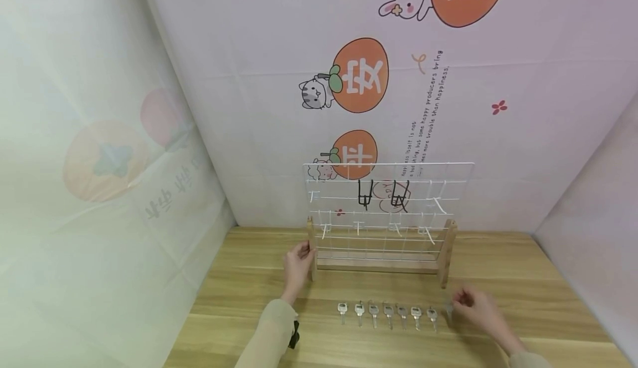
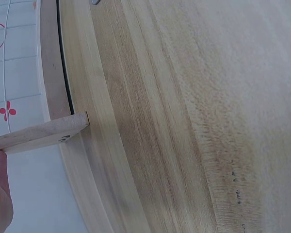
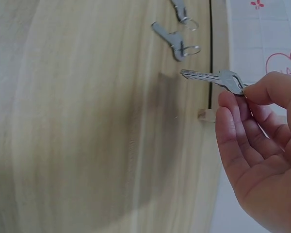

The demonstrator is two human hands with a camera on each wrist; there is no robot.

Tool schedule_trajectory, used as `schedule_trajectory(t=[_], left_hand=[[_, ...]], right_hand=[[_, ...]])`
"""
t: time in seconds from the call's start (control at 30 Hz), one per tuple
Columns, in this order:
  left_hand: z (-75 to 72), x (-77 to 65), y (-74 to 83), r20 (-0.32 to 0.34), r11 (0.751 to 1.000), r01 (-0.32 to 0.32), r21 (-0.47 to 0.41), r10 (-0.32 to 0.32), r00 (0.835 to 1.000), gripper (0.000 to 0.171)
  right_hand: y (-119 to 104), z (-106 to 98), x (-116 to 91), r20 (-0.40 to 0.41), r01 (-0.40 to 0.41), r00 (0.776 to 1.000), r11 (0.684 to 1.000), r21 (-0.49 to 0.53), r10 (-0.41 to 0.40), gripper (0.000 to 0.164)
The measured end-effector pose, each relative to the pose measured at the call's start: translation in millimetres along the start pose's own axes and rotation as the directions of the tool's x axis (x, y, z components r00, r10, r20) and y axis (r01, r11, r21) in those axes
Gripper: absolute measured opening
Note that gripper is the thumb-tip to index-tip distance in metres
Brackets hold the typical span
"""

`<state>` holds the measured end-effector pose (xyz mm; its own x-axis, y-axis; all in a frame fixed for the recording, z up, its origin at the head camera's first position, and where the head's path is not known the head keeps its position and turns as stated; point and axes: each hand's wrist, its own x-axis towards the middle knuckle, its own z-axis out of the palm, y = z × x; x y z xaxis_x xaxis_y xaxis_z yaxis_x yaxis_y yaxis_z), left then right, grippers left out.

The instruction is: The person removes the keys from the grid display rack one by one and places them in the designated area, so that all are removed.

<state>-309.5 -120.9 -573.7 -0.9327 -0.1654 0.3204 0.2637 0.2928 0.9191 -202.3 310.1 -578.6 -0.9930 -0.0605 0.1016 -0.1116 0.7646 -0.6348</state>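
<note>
Between thumb and fingers, my right hand (image 1: pixel 479 308) pinches a silver key (image 3: pixel 227 80) at its ring end. In the right wrist view the key is level, its blade pointing left, raised above the table. My left hand (image 1: pixel 296 268) grips the left wooden post (image 2: pixel 53 133) of a wire display rack (image 1: pixel 379 264); part of its fingers is hidden behind the post. To the left of my right hand, several silver keys (image 1: pixel 388 311) lie in a row on the table in front of the rack, each with a small ring.
White hooks (image 1: pixel 358 226) and two black hooks (image 1: pixel 365 193) hang on the rack's white wire grid. The rack stands near the back of the wood-grain table (image 1: pixel 234 301). Printed cloth (image 1: pixel 259 107) hangs behind and at both sides.
</note>
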Motion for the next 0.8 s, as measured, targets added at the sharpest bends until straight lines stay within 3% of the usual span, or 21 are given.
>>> schedule_trajectory(t=[0.17,0.53,0.8], left_hand=[[0.5,0.3,0.2,-0.001,1.000,-0.008,-0.003,0.008,1.000,0.021],[0.8,-0.3,-0.1,-0.003,1.000,-0.011,-0.008,0.010,1.000,0.021],[1.3,0.2,-1.5,-0.013,1.000,-0.025,0.000,0.025,1.000,0.020]], right_hand=[[4.2,0.2,-2.6,0.057,-0.051,0.997,0.999,-0.008,0.051,0.011],[17.2,10.0,0.4,0.045,-0.009,0.999,0.999,-0.034,0.011,0.012],[12.6,8.6,5.4,0.104,-0.011,0.994,0.998,-0.068,0.018,0.010]])
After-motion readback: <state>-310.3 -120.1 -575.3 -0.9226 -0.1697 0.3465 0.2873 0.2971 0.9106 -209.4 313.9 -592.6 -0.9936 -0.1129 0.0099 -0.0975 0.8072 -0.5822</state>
